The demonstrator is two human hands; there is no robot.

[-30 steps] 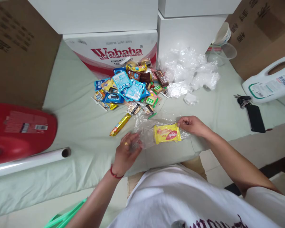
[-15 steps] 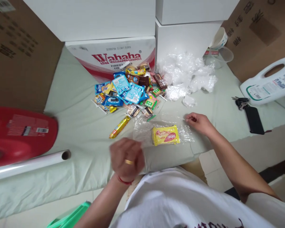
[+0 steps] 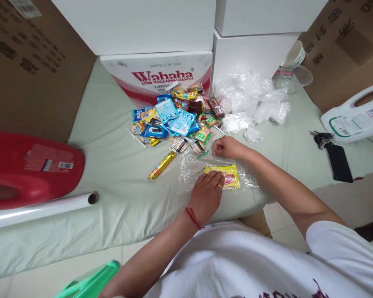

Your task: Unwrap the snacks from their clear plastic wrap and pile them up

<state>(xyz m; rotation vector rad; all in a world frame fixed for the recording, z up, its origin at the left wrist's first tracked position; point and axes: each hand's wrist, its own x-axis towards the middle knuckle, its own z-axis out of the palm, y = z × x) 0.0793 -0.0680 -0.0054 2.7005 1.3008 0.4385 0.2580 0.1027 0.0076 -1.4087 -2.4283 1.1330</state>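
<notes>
A yellow Nabati snack packet lies on a sheet of clear plastic film near the front of the table. My left hand rests palm down over the left part of the packet, its fingers stretched out across the wrapper. At the film's far edge is my right hand, with its fingers curled in. Whatever those fingers hold, if anything, is hidden. Just beyond, a heap of wrapped snacks in blue, yellow, brown and green lies in front of the Wahaha box. One long yellow snack bar sits apart, left of the film.
Crumpled clear film is piled at back right by white boxes. The Wahaha box stands behind the snacks. On the left are a red jug and a film roll; on the right, a white jug, keys and black phone.
My left hand has moved right and forward onto the yellow packet. My right hand has shifted left from the film's right side to its far edge. The view has shifted slightly.
</notes>
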